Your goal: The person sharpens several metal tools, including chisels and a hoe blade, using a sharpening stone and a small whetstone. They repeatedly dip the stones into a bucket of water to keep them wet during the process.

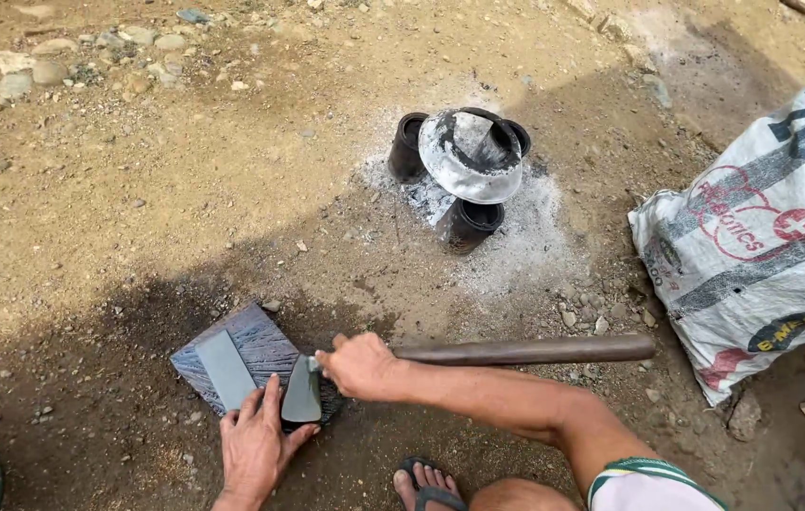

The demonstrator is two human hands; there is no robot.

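Left hand (256, 445) pressed fingers flat on the axe head (302, 390), which lay on a dark wet block (256, 343) beside a grey whetstone (224, 369). Right hand (360, 364) gripped the long wooden handle (525, 351), which ran right. Farther off, an ash-covered pot (472, 156) sat on three black cans (408, 147) in ash. A printed white sack (767, 237) lay at right, a sandalled foot (426, 484) near.

head cam | above, looking steeply down | near hands | faces dirt ground (185, 189)
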